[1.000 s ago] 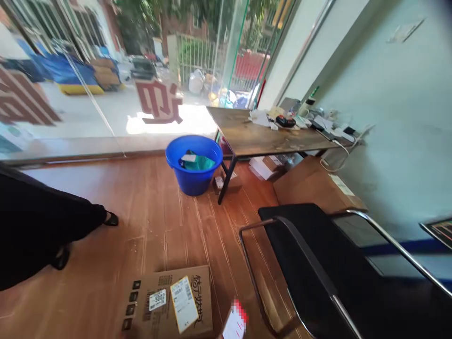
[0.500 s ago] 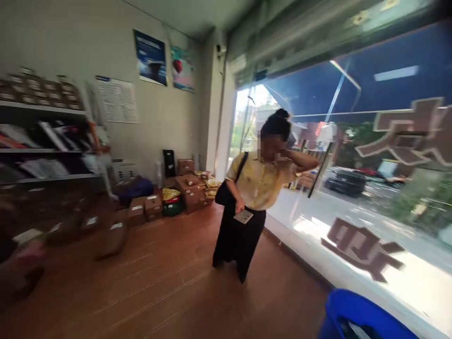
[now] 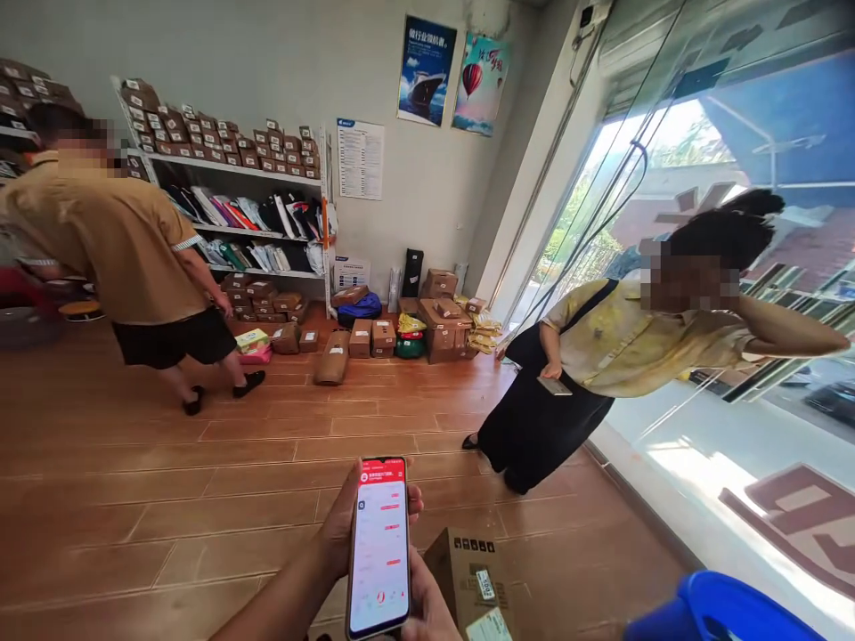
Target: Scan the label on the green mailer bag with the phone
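Observation:
In the lower middle of the head view, a smartphone is upright with its lit screen towards me, showing a red bar along the top and a white page with red marks. My left hand grips it from the left side, closed, and fingertips show past its right edge. My right hand is closed against the phone's lower right side, and part of it is cut off by the bottom of the frame. Just right of the phone, a cardboard box with white labels stands on the floor.
A person in a yellow shirt stands by the window at right, holding a flat object. Another person in a brown shirt is at left near shelves of parcels. Boxes line the back wall. A blue bin sits lower right.
The view has swung left and down, so the person in yellow now appears farther right. My hands with the smartphone, the labelled box and the person in brown have come into view.

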Demonstrator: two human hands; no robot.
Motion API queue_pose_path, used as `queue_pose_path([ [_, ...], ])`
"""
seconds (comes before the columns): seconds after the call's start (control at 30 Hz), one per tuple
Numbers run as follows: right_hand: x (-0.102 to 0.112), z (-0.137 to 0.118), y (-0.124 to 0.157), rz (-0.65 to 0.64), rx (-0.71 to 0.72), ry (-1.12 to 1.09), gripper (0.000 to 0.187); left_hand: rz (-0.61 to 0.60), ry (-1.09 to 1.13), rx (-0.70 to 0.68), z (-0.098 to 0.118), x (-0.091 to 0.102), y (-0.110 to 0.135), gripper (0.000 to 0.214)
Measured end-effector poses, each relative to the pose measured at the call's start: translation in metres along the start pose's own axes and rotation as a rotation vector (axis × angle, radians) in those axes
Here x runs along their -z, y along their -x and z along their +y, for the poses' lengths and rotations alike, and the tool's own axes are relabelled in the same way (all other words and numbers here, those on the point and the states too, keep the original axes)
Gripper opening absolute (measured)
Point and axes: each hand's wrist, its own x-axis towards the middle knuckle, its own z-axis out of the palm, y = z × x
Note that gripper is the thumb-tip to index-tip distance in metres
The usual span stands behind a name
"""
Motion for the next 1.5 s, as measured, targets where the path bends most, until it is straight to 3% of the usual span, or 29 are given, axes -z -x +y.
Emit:
queue_pose_path([
  [0.1, -0.051, -0.003, -0.007, -0.212, 0.023, -0.202, 0.067, -0.018, 0.038, 0.019, 0.029, 0.013, 0.03, 0.077],
  [0.27, -0.112, 0.007, -0.004, -0.163, -0.003, -0.222, 0.052, 0.049, -0.014, 0.151, 0.058, 0.036, 0.079, 0.079],
  [0.37, -0.134, 0.021, 0.004, -0.107, -0.023, -0.258, 0.047, 0.132, -0.185, 0.108, 0.07, 0.044, 0.11, 0.077],
  [0.47, -0.148, 0.031, 0.012, -0.013, 0.032, -0.26, 0.049, 0.126, -0.336, 0.081, 0.072, 0.053, 0.142, 0.054],
  [0.63, -0.159, 0.039, 0.024, 0.093, 0.103, -0.235, 0.047, -0.03, -0.374, 0.149, 0.058, 0.071, 0.176, 0.09],
  [0.77, -0.159, 0.043, 0.033, 0.151, 0.148, -0.259, 0.048, -0.051, -0.368, 0.212, 0.053, 0.074, 0.177, 0.093],
  [0.93, -0.15, 0.046, 0.045, 0.253, 0.181, -0.276, 0.043, -0.174, -0.25, 0.317, 0.047, 0.069, 0.17, 0.1],
  [1.1, -0.126, 0.05, 0.051, 0.347, 0.217, -0.341, 0.043, -0.19, -0.26, 0.434, 0.034, 0.061, 0.156, 0.096],
  [1.23, -0.101, 0.047, 0.05, 0.434, 0.219, -0.365, 0.05, -0.194, -0.258, 0.467, 0.012, 0.056, 0.131, 0.095],
  [1.37, -0.072, 0.043, 0.041, 0.435, 0.231, -0.368, 0.044, -0.074, -0.292, 0.479, -0.014, 0.068, 0.106, 0.084],
  [1.43, -0.053, 0.047, 0.032, 0.429, 0.232, -0.378, 0.046, 0.078, -0.364, 0.487, -0.022, 0.086, 0.097, 0.075],
  [1.5, -0.031, 0.055, 0.021, 0.434, 0.212, -0.402, 0.051, 0.244, -0.532, 0.585, -0.022, 0.107, 0.088, 0.063],
])
